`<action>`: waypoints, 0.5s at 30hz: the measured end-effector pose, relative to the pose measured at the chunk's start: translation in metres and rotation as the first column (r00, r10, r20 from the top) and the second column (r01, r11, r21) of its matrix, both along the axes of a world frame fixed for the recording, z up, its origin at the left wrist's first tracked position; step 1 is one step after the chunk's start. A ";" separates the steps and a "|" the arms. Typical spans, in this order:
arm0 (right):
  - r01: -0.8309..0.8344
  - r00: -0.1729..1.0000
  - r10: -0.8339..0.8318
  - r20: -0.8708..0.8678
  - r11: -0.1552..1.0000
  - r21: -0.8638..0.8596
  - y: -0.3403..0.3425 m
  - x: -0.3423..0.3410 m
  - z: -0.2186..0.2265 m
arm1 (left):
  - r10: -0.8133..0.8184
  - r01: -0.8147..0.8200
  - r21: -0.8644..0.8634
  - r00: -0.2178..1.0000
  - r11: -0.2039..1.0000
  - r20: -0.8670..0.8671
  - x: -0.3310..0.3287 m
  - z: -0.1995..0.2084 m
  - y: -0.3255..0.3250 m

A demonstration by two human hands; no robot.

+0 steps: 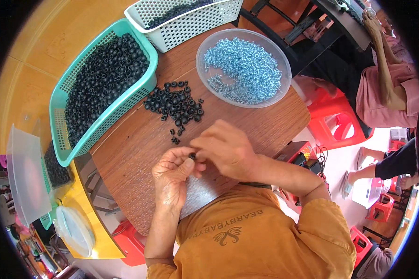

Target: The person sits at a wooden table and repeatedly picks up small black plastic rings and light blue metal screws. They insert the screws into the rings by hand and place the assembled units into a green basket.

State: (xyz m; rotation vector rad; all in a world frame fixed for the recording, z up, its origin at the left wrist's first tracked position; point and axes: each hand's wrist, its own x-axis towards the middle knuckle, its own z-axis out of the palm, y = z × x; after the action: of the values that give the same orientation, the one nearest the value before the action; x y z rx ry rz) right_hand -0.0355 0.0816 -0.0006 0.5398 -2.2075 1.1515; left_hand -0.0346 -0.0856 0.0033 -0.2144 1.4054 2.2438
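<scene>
My left hand (176,173) pinches a small black ring-shaped piece (192,156) between thumb and fingers, above the near part of the brown table. Close against it is my right hand (228,151), its fingers curled toward the piece and smeared by motion, so what they hold cannot be made out. Just beyond both hands lies a loose pile of black round pieces (174,104), some with open holes. To its right stands a round clear bowl (286,88) of small shiny light-blue pieces (246,65).
A teal basket (152,69) full of black pieces stands left, partly over the table edge (125,153). A white perforated basket (195,32) sits at the back. Red stools (335,118) and a person in pink (386,93) working at another table are at right.
</scene>
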 end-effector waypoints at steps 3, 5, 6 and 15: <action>0.088 0.996 -0.082 -0.046 0.987 0.133 0.040 -0.019 0.002 | -0.013 0.013 -0.010 1.000 1.000 0.014 0.002 -0.005 0.003; 0.233 0.972 -0.214 -0.099 0.931 0.281 0.068 -0.041 0.008 | -0.034 0.033 0.008 0.999 0.999 0.036 0.006 -0.008 0.004; 0.234 0.972 -0.223 -0.073 0.917 0.323 0.078 -0.051 0.008 | -0.045 0.044 0.017 0.998 0.999 0.045 0.007 -0.010 0.006; 0.194 0.975 -0.221 -0.035 0.757 0.624 0.090 -0.105 -0.009 | -0.016 0.016 0.048 1.000 0.999 0.008 0.010 -0.022 0.011</action>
State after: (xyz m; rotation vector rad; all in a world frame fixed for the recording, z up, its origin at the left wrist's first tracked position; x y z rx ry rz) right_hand -0.1402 0.1719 -0.0095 0.5101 -2.5958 0.2824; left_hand -0.0245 -0.0751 -0.0185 -0.1961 1.3430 2.2577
